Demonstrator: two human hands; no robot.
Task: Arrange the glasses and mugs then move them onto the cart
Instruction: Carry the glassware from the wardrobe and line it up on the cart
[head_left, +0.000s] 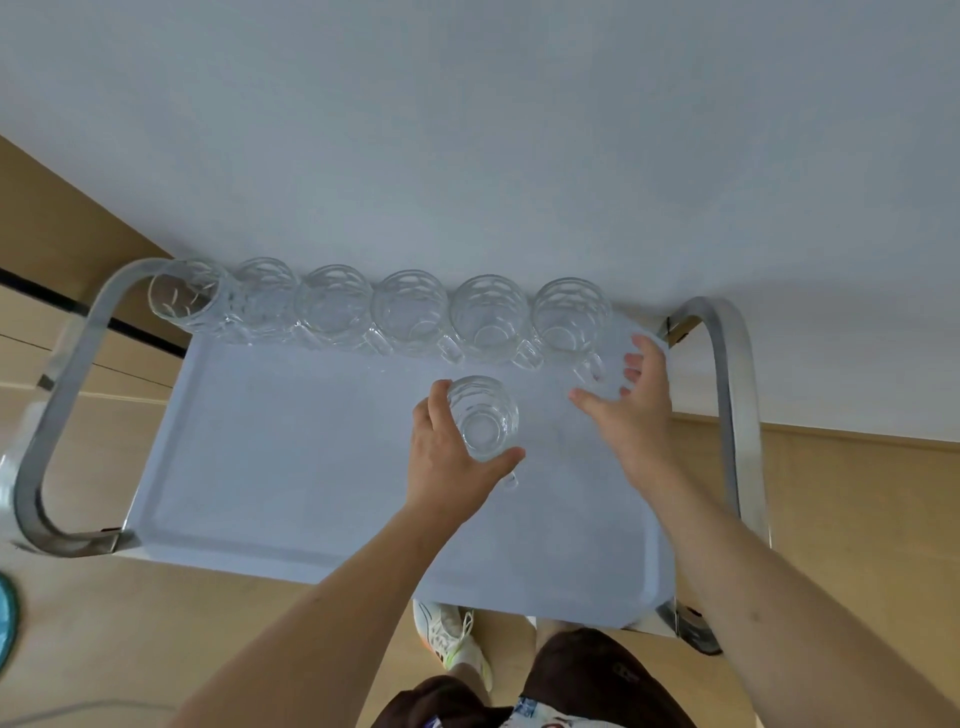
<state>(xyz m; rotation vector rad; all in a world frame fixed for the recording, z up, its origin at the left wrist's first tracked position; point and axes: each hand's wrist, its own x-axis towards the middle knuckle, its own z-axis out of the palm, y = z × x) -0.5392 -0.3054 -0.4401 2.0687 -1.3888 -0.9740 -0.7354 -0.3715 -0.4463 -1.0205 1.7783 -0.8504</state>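
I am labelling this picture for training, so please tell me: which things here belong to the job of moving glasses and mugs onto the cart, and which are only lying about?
Belong to the job:
- glass mug held by the left hand
- row of glassware at the cart's far edge
- cart tray
- right hand, open

Only lying about:
- teal object on the floor, left edge

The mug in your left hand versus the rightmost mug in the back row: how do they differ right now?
The held mug is gripped by the left hand, apart from the row; the rightmost row mug stands untouched at the cart tray's far edge, with the open right hand near its handle. Both are clear patterned glass with handles.
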